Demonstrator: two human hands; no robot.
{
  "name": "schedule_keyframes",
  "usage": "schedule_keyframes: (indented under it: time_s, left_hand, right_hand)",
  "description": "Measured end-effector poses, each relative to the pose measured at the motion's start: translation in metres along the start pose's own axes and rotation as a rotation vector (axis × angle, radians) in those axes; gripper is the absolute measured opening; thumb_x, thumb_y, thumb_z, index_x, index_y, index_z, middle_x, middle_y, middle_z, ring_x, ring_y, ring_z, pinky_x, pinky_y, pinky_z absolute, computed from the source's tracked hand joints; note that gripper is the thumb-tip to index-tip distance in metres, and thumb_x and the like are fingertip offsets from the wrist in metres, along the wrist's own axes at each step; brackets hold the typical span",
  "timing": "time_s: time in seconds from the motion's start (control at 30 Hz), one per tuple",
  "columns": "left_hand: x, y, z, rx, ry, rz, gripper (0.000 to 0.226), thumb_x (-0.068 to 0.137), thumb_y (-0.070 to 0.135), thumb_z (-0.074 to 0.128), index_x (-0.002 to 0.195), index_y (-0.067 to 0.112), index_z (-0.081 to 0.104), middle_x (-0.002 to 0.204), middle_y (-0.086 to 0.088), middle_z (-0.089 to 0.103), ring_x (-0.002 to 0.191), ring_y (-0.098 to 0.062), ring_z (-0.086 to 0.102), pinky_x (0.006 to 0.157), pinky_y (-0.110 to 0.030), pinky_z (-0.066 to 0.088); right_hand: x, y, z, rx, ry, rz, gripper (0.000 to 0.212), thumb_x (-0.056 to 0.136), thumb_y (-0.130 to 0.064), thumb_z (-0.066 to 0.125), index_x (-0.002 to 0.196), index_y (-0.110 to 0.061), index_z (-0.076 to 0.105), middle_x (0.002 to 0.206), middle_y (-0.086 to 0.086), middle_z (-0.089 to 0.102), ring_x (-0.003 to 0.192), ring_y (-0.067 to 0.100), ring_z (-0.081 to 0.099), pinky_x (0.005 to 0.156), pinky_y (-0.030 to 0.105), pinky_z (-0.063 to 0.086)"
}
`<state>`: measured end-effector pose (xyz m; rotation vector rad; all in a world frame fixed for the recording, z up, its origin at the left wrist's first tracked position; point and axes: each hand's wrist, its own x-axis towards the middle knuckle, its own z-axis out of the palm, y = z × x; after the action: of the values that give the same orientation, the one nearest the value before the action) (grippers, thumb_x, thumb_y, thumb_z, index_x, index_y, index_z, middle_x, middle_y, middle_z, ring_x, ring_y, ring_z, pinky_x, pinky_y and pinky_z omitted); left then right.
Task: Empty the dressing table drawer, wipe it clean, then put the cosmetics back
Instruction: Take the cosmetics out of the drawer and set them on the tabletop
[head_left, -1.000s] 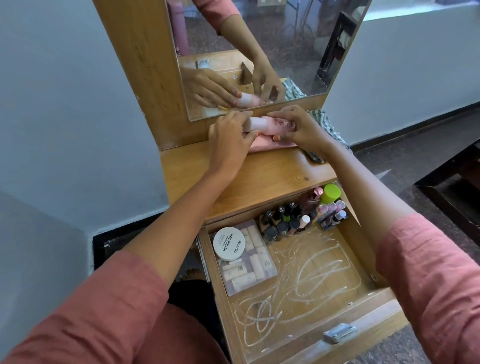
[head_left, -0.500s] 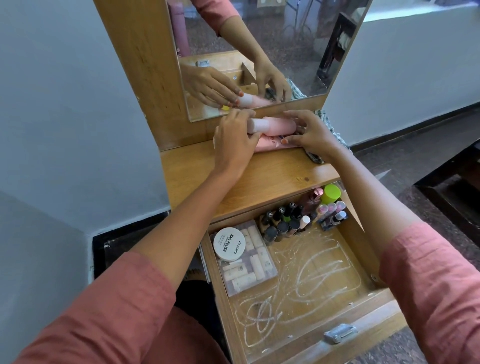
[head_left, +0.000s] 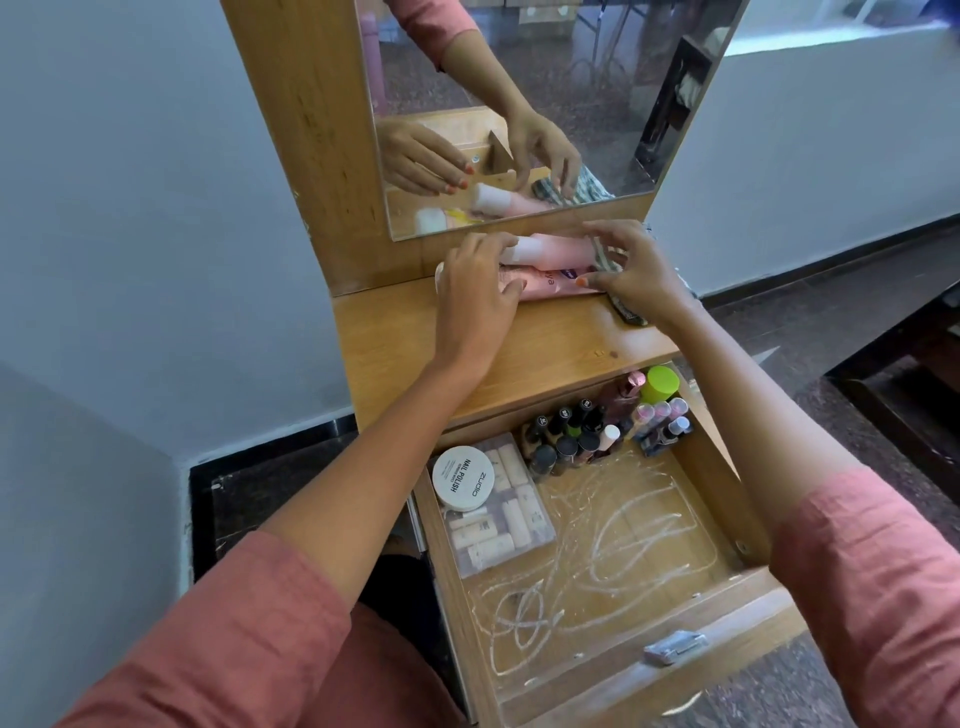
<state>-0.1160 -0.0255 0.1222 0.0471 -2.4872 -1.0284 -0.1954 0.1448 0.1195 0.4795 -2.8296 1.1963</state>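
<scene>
At a wooden dressing table, two pink tubes lay stacked on the surface (head_left: 519, 353), tight against the foot of the mirror (head_left: 597, 104). Their long axes ran left to right, parallel to the glass. The upper pink tube (head_left: 556, 247) pointed its white cap towards the left hand (head_left: 475, 301), which lay nearest that end. Its grip was loose, with the fingers resting on the cap rather than plainly wrapped round it. The right hand (head_left: 636, 275) hovered at the opposite end over a checked cloth (head_left: 631, 314). Its grip was spread, and the thumb tip touched the lower pink tube (head_left: 550, 283).

Below, the drawer (head_left: 719, 467) stood open, with white scribbles across its floor. Nail polish bottles (head_left: 566, 436) stood at the back, and a clear box (head_left: 498, 525) on the left carried a white tub (head_left: 462, 478). Any lift would probably take a tube by both ends, one hand at each.
</scene>
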Motion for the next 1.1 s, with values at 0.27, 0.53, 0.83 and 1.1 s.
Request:
schedule_keyframes:
  time_s: [0.27,0.53,0.83,1.1]
  left_hand:
    - [-0.06,0.005,-0.01,-0.05,-0.076,0.001,0.033,0.082,0.008,0.065,0.115,0.01,0.059,0.11,-0.003,0.06,0.106,-0.018,0.053,0.088,-0.018,0.035]
    - [-0.134,-0.003,-0.004,-0.109,-0.197,-0.114,0.035,0.084,0.006,0.062,0.117,0.012,0.058,0.109,-0.002,0.06,0.096,-0.006,0.052,0.083,-0.012,0.037]
    - [-0.157,-0.007,0.032,-0.012,-0.369,-0.176,0.041,0.087,0.001,0.055,0.128,0.005,0.05,0.122,-0.012,0.054,0.113,-0.026,0.052,0.093,-0.033,0.044]
    - [-0.151,-0.005,0.048,0.047,-0.349,-0.166,0.032,0.088,0.012,0.059,0.119,0.004,0.056,0.112,-0.014,0.059,0.106,-0.028,0.055,0.085,-0.037,0.047]
  right_hand:
    - [-0.061,-0.018,0.011,0.132,0.032,0.003,0.046,0.075,0.001,0.07,0.118,-0.005,0.058,0.115,0.014,0.06,0.106,0.021,0.058,0.093,0.021,0.046]
    - [-0.142,-0.019,0.043,0.246,-0.027,0.078,0.03,0.076,0.005,0.067,0.105,-0.003,0.064,0.097,0.01,0.066,0.09,0.017,0.061,0.081,0.017,0.051]
    - [-0.177,0.018,0.067,-0.034,0.009,0.098,0.029,0.076,0.007,0.066,0.103,-0.001,0.066,0.102,0.013,0.064,0.084,0.021,0.06,0.072,0.007,0.042]
    - [-0.171,0.019,0.079,-0.305,0.025,0.052,0.033,0.078,-0.008,0.065,0.111,-0.01,0.065,0.114,0.005,0.063,0.1,0.031,0.051,0.087,0.04,0.039]
